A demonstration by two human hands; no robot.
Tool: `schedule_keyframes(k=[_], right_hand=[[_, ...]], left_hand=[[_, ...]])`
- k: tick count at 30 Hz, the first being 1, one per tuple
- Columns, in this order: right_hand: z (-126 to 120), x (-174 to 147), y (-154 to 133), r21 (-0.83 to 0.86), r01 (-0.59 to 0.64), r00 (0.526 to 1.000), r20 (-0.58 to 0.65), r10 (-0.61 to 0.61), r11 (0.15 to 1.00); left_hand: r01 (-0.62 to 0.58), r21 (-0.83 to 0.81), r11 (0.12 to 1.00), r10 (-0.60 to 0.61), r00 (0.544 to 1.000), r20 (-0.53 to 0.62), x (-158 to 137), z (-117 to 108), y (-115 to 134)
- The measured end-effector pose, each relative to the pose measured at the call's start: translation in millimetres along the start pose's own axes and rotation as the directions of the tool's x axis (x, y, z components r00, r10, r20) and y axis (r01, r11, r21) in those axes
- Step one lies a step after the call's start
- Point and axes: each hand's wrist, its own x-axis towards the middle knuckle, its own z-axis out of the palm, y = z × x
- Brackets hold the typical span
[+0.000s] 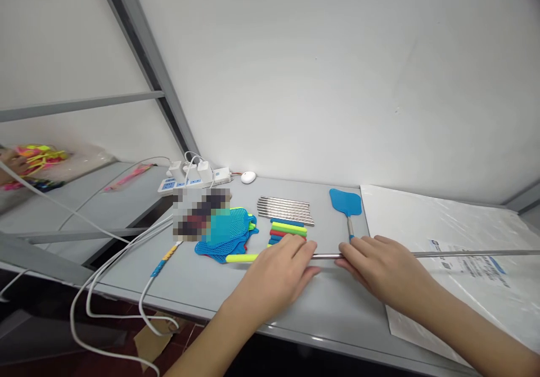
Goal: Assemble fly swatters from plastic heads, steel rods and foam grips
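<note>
Grey counter [337, 315] first, then white plastic sheeting [422, 222] at its right; next, a slim metal rod [476, 253] crossing above both. Left hand [280, 270] and right hand [379, 264] grip it — fingers curled over. Beyond: blue mesh paddles [232, 228], silver tubes [284, 209] — lastly, a yellow-green tube [241, 258] emerging left of the left hand.
</note>
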Motion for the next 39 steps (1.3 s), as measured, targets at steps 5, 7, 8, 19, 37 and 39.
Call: schedule_keyframes(k=[5, 7, 8, 19, 37, 39], right_hand=[[-0.9, -1.3, 7.3, -0.007, -0.015, 0.998, -0.059, 0.015, 1.000], [-1.5, -9.6, 19.9, -0.001, -0.026, 0.998, -0.050, 0.026, 1.000], [-1.8, -13.5, 25.2, -0.002, -0.020, 0.999, -0.038, 0.020, 1.000], [-4.8, 11.2, -20.3, 0.038, 0.076, 0.983, 0.165, -0.081, 0.996], [-13.0, 13.9, -32.1, 0.140, 0.099, 0.988, 0.105, -0.114, 0.985], [-13.9, 12.3, -30.6, 0.121, 0.099, 0.986, 0.123, -0.114, 0.988]], left_hand=[[0.008, 0.018, 1.000, -0.004, 0.974, -0.225, -17.1, -14.5, -21.6], [0.119, 0.038, 0.992, -0.102, 0.950, -0.296, -30.6, -17.9, -39.7], [0.172, 0.023, 0.985, -0.157, 0.940, -0.302, -36.7, -18.5, -47.3], [0.145, -0.347, 0.927, -0.220, 0.957, -0.188, -39.6, -2.7, -35.4], [-0.010, -0.998, -0.054, -0.444, 0.896, 0.016, -0.9, -14.9, -20.6], [0.021, -0.998, 0.058, -0.451, 0.893, -0.007, 0.3, -13.9, -22.2]])
